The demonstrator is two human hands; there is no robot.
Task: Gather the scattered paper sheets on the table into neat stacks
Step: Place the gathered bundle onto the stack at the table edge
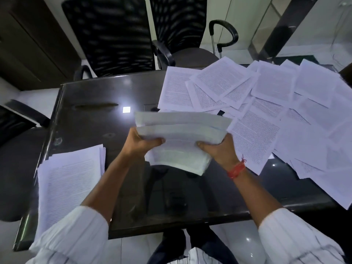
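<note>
A bundle of sheets was held above the worktop, gripped at its sides by the left hand and right hand. Squaring appeared to be in hand. One stack lay near left; loose sheets remained far right. The bundle would next need setting down, edges aligned.

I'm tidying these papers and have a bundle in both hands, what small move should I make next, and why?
Probably lower the bundle and tap its edges square on the bare table. Left hand and right hand grip it in the air, and its sheets look uneven. Then it could join the stack on the left.
</note>
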